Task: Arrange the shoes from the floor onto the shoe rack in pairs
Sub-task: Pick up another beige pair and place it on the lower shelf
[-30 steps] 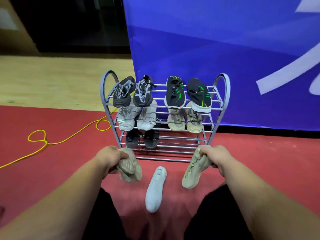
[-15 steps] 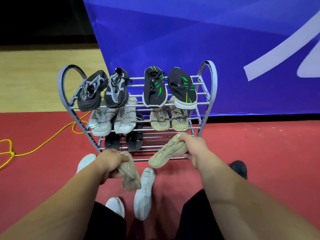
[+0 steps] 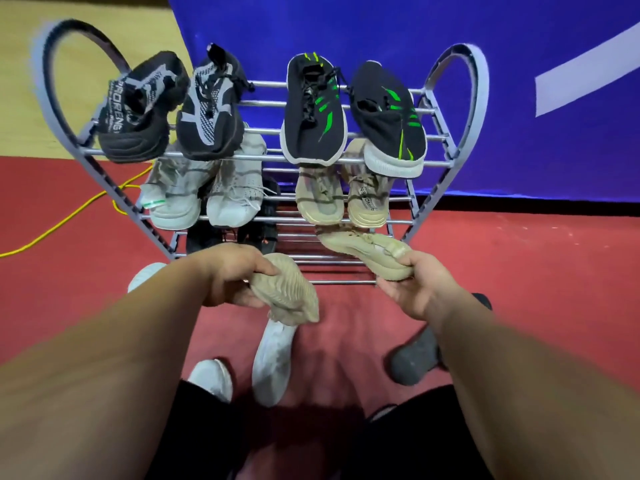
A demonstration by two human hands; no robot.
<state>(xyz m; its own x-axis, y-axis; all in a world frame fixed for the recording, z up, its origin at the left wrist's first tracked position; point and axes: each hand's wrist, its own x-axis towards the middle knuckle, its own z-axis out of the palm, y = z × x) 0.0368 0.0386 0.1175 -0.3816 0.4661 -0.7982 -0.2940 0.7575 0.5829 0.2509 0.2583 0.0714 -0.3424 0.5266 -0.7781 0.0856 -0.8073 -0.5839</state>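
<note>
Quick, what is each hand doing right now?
Left hand: grips a tan shoe.
Right hand: grips the other tan shoe.

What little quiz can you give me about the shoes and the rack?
1. True or false: the left hand holds a beige shoe.
2. The stripes on the black shoes at the top right of the rack are: A red, B green, C pink.
3. How many shoes sit on the top shelf?
Key: 1 true; 2 B; 3 four.
</note>
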